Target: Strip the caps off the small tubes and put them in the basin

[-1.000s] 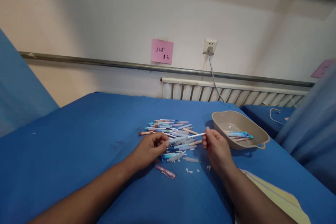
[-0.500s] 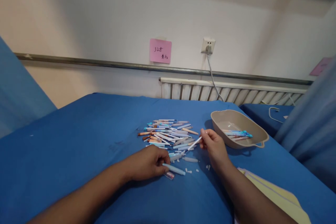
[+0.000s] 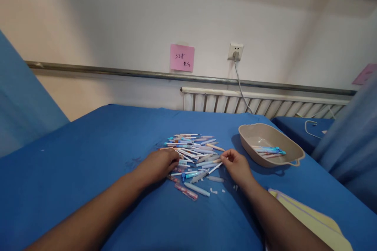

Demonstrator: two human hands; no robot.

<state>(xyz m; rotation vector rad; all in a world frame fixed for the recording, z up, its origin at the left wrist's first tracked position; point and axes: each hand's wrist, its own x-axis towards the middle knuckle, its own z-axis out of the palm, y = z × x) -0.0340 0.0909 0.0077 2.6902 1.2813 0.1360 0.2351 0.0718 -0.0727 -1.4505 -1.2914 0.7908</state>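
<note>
My left hand (image 3: 161,164) rests at the left side of a pile of pen parts (image 3: 203,150), its fingers curled down among them. What its fingertips hold is hidden. At the pile's right edge my right hand (image 3: 238,166) pinches one end of a thin white pen refill (image 3: 216,168), which slants down to the left. In front of the pile lie a light blue pen barrel (image 3: 196,189) and a clear pinkish barrel (image 3: 186,192). A blue-capped piece (image 3: 191,175) and a grey barrel (image 3: 199,176) lie just behind them.
A beige basin (image 3: 250,135) with several blue and pinkish pens (image 3: 269,150) stands at the right. Small white bits (image 3: 213,191) lie in front of the pile. A yellow cloth (image 3: 306,215) is by my right forearm. Behind the blue-covered table (image 3: 132,125) is a radiator (image 3: 219,102).
My left hand has let go of the light blue barrel and moved left and back to the pile. My right hand has shifted slightly, still pinching the white refill.
</note>
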